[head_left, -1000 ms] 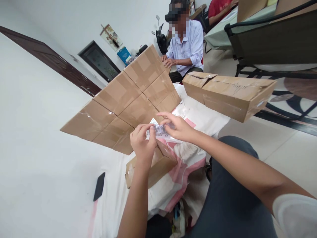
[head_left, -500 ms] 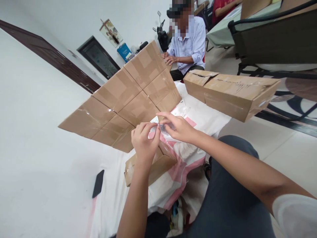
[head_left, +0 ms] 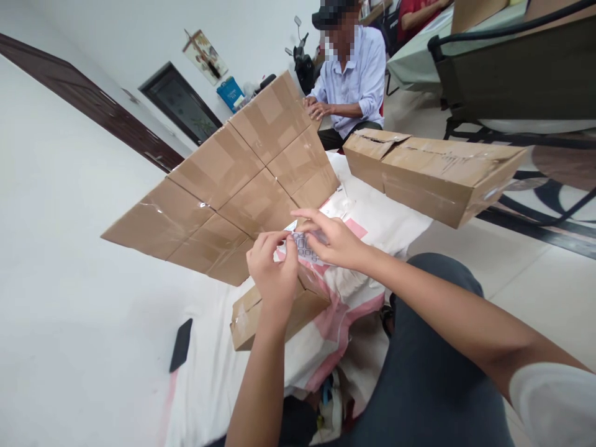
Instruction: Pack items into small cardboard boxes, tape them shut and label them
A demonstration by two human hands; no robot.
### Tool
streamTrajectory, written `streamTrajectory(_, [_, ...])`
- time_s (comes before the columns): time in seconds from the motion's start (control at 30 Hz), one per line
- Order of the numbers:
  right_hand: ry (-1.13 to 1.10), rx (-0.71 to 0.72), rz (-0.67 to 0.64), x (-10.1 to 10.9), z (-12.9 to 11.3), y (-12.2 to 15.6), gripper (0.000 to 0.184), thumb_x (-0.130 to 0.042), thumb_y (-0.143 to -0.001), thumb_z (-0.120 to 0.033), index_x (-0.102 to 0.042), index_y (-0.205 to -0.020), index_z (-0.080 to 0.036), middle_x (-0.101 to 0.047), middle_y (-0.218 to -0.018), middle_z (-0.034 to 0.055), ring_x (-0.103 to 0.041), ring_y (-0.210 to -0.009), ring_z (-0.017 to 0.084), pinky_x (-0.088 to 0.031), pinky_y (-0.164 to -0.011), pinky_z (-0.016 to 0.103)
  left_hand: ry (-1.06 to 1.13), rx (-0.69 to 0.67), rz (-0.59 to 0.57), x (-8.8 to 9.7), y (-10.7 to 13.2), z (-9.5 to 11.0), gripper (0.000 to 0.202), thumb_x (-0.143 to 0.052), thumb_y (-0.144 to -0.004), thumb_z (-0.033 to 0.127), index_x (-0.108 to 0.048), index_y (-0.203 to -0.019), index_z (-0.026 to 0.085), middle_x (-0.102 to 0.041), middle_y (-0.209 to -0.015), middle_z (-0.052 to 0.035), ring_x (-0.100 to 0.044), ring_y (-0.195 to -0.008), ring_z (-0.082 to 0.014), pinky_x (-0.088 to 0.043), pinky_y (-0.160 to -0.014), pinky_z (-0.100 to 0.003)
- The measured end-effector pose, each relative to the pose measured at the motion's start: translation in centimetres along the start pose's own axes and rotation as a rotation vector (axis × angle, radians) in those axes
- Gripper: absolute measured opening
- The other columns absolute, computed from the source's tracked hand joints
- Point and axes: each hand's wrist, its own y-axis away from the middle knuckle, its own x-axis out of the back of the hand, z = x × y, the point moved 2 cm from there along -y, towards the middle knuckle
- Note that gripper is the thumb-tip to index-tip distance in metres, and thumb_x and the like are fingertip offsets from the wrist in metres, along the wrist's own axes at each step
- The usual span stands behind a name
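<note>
Two hands: left hand [head_left: 272, 273] and right hand [head_left: 338, 241] share one label [head_left: 305, 247].
Fingers: tips pinched on the label's opposite ends, which keeps it flat.
Label position: just above small box [head_left: 279, 307].
Small box: on sack [head_left: 386, 226], near edge.
Phone [head_left: 180, 344]: beside sack's left edge, apart.

- A printed label [head_left: 305, 248] is pinched between the left grip [head_left: 272, 273] and the right grip [head_left: 338, 242] at the frame's centre.
- A small cardboard box [head_left: 274, 310] is seen just below them, on white and pink sacking [head_left: 386, 226].
- Taped cartons [head_left: 223, 198] are stacked left of centre; a black phone [head_left: 180, 344] is seen at lower left.
</note>
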Motion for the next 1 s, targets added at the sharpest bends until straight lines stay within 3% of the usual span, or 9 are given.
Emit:
streamTrajectory(0.33, [-0.078, -0.085, 0.014, 0.0, -0.5, 0.1, 0.053, -0.048, -0.09, -0.013, -0.045, -0.142, -0.025, -0.075, -0.109, 0.002, -0.07, -0.1, 0.016, -0.051, -0.086, 0.027, 0.054, 0.052, 0.117, 0.0, 0.3, -0.1, 0.01, -0.058, -0.091, 0.022, -0.063, -0.082, 0.022, -0.065, -0.082, 0.0007, -0.061, -0.079, -0.0146, -0.047, -0.079, -0.029])
streamTrajectory(0.6, [-0.191, -0.098, 0.084, 0.2, 0.0, -0.3, 0.051, -0.05, -0.087, -0.013, -0.048, -0.137, -0.022, -0.075, -0.102, 0.0032, -0.07, -0.095, 0.017, -0.053, -0.081, 0.028, 0.163, 0.203, 0.174, 0.2, 0.5, -1.6, 0.012, -0.055, -0.092, 0.024, -0.061, -0.083, 0.019, -0.062, -0.08, 0.0007, -0.058, -0.078, -0.0134, -0.046, -0.077, -0.026])
streamTrajectory(0.7, [-0.26, -0.203, 0.137, 0.5, 2.6, -0.7, 0.051, -0.051, -0.085, -0.015, -0.047, -0.135, -0.023, -0.073, -0.102, 0.0037, -0.068, -0.087, 0.017, -0.052, -0.071, 0.027, 0.241, 0.271, 0.163, 0.3, 1.1, -2.7, 0.013, -0.053, -0.093, 0.025, -0.061, -0.086, 0.019, -0.063, -0.083, -0.0001, -0.06, -0.079, -0.0139, -0.047, -0.08, -0.027])
streamTrajectory(0.83, [-0.225, -0.468, 0.29, 1.3, 9.2, -1.1, 0.052, -0.05, -0.078, -0.014, -0.047, -0.13, -0.021, -0.07, -0.095, 0.0038, -0.063, -0.075, 0.017, -0.05, -0.065, 0.028, 0.288, 0.374, 0.117, 0.5, 2.2, -4.1, 0.014, -0.05, -0.095, 0.027, -0.06, -0.088, 0.02, -0.063, -0.082, 0.0002, -0.06, -0.081, -0.0143, -0.046, -0.083, -0.028])
streamTrajectory(0.93, [-0.066, -0.755, 0.411, 2.4, 13.3, -1.1, 0.059, -0.047, -0.071, -0.008, -0.047, -0.13, -0.016, -0.068, -0.096, 0.0072, -0.064, -0.08, 0.02, -0.053, -0.073, 0.034, 0.315, 0.441, 0.057, 0.6, 3.1, -4.7, 0.018, -0.047, -0.097, 0.03, -0.059, -0.088, 0.021, -0.062, -0.083, 0.0, -0.06, -0.083, -0.0151, -0.045, -0.083, -0.028])
streamTrajectory(1.0, [0.018, -0.867, 0.453, 2.8, 14.2, -1.2, 0.063, -0.046, -0.069, -0.006, -0.046, -0.132, -0.013, -0.067, -0.103, 0.0108, -0.064, -0.09, 0.024, -0.053, -0.082, 0.04, 0.304, 0.448, 0.0, 0.7, 3.6, -4.8, 0.023, -0.045, -0.099, 0.033, -0.058, -0.084, 0.021, -0.062, -0.083, -0.0002, -0.059, -0.084, -0.0154, -0.044, -0.082, -0.028])
